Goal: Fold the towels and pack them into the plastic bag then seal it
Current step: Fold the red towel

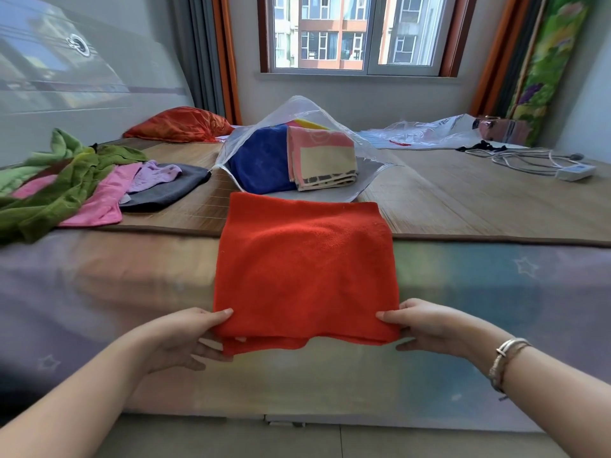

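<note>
A folded red towel (305, 266), thick and fleecy, forms a rough rectangle that lies across the near edge of the bed (99, 279); its far end rests on the woven straw mat (463, 196), its near end overhangs the bed's pastel, star-printed sheet. Layered edges show at the near fold.

The left hand (188, 338) pinches the towel's near-left corner, thumb on top and fingers curled beneath. The right hand (426, 325) pinches the near-right corner in the same way (a metal bracelet (506, 361) circles that wrist). Both forearms reach forward from the lower corners, palms turned inward, the hands level with each other and set apart by the towel's width.

Just beyond the towel sits a clear plastic bag (297, 110), its thin, crinkled film open towards the viewer. Inside lie a folded blue towel (261, 160) and, beside and partly over it, a folded pink towel (320, 157) with a cream panel and a dark patterned border; a yellow edge shows behind them.

On the mat to the left is a loose pile (69, 183) of unfolded cloths in green, pink, lilac and grey. An orange satin pillow (180, 123) lies behind it. To the right, well apart from the bag, are more crumpled clear plastic (426, 130) and a coiled white cable (529, 160) with a small white box.
</note>
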Demonstrator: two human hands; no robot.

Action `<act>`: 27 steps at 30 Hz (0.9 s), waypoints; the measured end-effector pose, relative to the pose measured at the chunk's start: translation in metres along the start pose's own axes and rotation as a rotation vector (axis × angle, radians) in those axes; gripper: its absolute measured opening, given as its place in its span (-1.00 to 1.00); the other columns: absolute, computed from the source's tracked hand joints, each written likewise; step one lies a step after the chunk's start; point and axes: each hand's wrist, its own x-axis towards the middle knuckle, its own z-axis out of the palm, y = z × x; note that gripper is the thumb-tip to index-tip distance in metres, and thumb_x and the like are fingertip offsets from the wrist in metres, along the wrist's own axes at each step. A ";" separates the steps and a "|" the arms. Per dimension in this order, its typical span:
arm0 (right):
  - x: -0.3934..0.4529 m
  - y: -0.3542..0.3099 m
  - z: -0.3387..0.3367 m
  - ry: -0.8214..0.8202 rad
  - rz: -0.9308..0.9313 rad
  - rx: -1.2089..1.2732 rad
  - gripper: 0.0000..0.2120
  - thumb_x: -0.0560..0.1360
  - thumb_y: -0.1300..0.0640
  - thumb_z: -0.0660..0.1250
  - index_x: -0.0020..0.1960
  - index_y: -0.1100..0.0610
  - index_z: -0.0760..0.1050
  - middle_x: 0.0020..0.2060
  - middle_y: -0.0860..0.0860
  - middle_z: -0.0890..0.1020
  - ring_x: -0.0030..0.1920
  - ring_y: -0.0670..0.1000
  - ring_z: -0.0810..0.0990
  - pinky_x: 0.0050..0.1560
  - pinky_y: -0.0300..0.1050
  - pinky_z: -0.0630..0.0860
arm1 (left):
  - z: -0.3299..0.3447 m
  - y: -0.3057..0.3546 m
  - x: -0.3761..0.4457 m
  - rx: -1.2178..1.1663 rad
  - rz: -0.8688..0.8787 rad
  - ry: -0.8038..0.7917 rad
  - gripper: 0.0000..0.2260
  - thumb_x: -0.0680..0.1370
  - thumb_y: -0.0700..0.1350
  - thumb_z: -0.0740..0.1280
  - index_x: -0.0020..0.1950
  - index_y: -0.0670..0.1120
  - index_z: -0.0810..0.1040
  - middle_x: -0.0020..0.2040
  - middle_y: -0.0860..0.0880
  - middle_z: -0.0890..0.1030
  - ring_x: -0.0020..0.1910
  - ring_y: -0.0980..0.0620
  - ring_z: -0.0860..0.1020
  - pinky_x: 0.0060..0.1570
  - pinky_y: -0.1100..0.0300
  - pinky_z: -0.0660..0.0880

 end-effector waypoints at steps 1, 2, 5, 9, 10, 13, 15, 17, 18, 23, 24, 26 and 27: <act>-0.002 -0.002 -0.002 0.003 -0.008 0.009 -0.90 0.58 0.15 0.30 -0.03 0.19 0.54 -0.24 0.03 0.66 -0.21 -0.02 0.61 -0.07 -0.11 0.44 | 0.000 0.000 -0.002 -0.006 -0.007 -0.020 -0.63 0.63 0.06 0.21 0.11 -0.22 0.61 0.06 -0.12 0.69 0.02 -0.13 0.67 0.34 -0.21 0.31; -0.004 -0.004 -0.006 0.009 -0.021 0.023 -0.90 0.57 0.17 0.31 -0.05 0.21 0.54 -0.26 0.05 0.67 -0.24 -0.02 0.63 -0.10 -0.13 0.45 | -0.001 0.001 -0.004 -0.029 -0.005 -0.030 -0.65 0.63 0.02 0.21 0.12 -0.24 0.60 0.06 -0.14 0.69 0.02 -0.13 0.67 0.32 -0.21 0.34; -0.015 -0.015 -0.017 0.021 -0.075 0.124 -0.89 0.53 0.22 0.35 -0.10 0.27 0.55 -0.28 0.12 0.68 -0.29 -0.02 0.66 -0.12 -0.12 0.56 | -0.008 0.011 -0.010 -0.168 0.041 -0.004 -0.75 0.59 -0.13 0.31 0.14 -0.29 0.52 0.03 -0.19 0.68 -0.02 -0.15 0.68 0.11 -0.12 0.53; -0.035 -0.036 -0.026 0.018 -0.170 0.273 -0.88 0.45 0.26 0.40 -0.07 0.31 0.58 -0.26 0.13 0.65 -0.32 -0.03 0.62 -0.21 -0.11 0.66 | -0.018 0.033 -0.030 -0.358 0.177 -0.008 -0.81 0.29 -0.20 0.47 -0.17 -0.25 0.60 -0.22 -0.19 0.66 -0.31 -0.06 0.68 -0.12 -0.05 0.62; -0.039 -0.042 -0.026 0.024 -0.206 0.298 -0.89 0.45 0.27 0.39 -0.06 0.30 0.56 -0.30 0.11 0.63 -0.36 -0.05 0.60 -0.27 -0.13 0.65 | -0.020 0.039 -0.035 -0.404 0.214 0.007 -0.82 0.28 -0.21 0.46 -0.18 -0.25 0.61 -0.25 -0.17 0.66 -0.37 -0.02 0.67 -0.16 -0.02 0.62; -0.049 -0.059 -0.025 0.110 -0.307 0.371 -0.87 0.47 0.31 0.37 -0.03 0.24 0.44 -0.37 0.09 0.55 -0.44 -0.05 0.48 -0.41 -0.21 0.57 | -0.024 0.055 -0.043 -0.528 0.319 0.128 -0.91 0.42 -0.27 0.40 -0.10 -0.23 0.56 -0.36 -0.11 0.64 -0.48 0.06 0.62 -0.29 0.08 0.64; -0.049 -0.066 -0.025 0.194 -0.339 0.415 -0.79 0.49 0.33 0.36 0.03 0.19 0.36 -0.36 0.10 0.51 -0.46 -0.04 0.43 -0.48 -0.21 0.50 | -0.024 0.062 -0.045 -0.581 0.348 0.238 -0.87 0.48 -0.31 0.38 -0.07 -0.17 0.46 -0.37 -0.12 0.61 -0.54 0.08 0.58 -0.35 0.11 0.63; -0.049 -0.071 -0.025 0.218 -0.362 0.464 -0.73 0.51 0.33 0.35 0.07 0.12 0.30 -0.35 0.10 0.47 -0.49 -0.04 0.37 -0.53 -0.21 0.43 | -0.023 0.065 -0.044 -0.621 0.376 0.308 -0.81 0.51 -0.32 0.36 -0.06 -0.11 0.39 -0.38 -0.12 0.59 -0.59 0.10 0.54 -0.32 0.09 0.60; -0.050 -0.073 -0.025 0.194 -0.378 0.479 -0.76 0.52 0.31 0.33 0.05 0.09 0.32 -0.36 0.09 0.45 -0.50 -0.05 0.35 -0.54 -0.22 0.41 | -0.022 0.066 -0.043 -0.630 0.402 0.311 -0.82 0.53 -0.33 0.34 -0.05 -0.09 0.41 -0.40 -0.09 0.58 -0.60 0.11 0.52 -0.29 0.08 0.60; -0.062 -0.090 -0.032 -0.072 -0.546 0.547 -0.74 0.28 0.12 0.54 -0.07 0.19 0.68 -0.31 0.03 0.58 -0.40 -0.10 0.51 -0.33 -0.27 0.53 | -0.025 0.079 -0.056 -0.693 0.645 0.108 -0.86 0.50 -0.28 0.33 0.03 -0.21 0.63 -0.29 -0.10 0.62 -0.47 0.15 0.54 -0.11 0.14 0.63; -0.063 -0.093 -0.035 -0.105 -0.597 0.550 -0.56 0.19 0.09 0.61 0.03 0.22 0.67 -0.27 0.02 0.60 -0.34 -0.10 0.54 -0.23 -0.24 0.52 | -0.027 0.082 -0.059 -0.718 0.720 0.053 -0.77 0.41 -0.22 0.43 0.04 -0.23 0.65 -0.21 -0.13 0.64 -0.39 0.13 0.59 -0.08 0.14 0.63; -0.069 -0.100 -0.038 -0.106 -0.714 0.502 -0.50 0.27 0.20 0.57 0.18 0.25 0.59 -0.19 0.03 0.61 -0.26 -0.12 0.57 -0.16 -0.25 0.50 | -0.035 0.086 -0.063 -0.710 0.864 -0.040 -0.52 0.16 -0.13 0.62 0.05 -0.17 0.69 -0.06 -0.13 0.67 -0.16 0.09 0.65 -0.01 0.17 0.61; -0.073 -0.104 -0.036 -0.029 -0.772 0.423 -0.57 0.35 0.33 0.47 0.21 0.25 0.55 -0.17 0.03 0.61 -0.24 -0.14 0.57 -0.18 -0.30 0.50 | -0.037 0.090 -0.066 -0.678 0.916 -0.052 -0.44 0.09 -0.12 0.66 0.07 -0.14 0.69 -0.01 -0.11 0.67 -0.07 0.08 0.65 0.05 0.19 0.59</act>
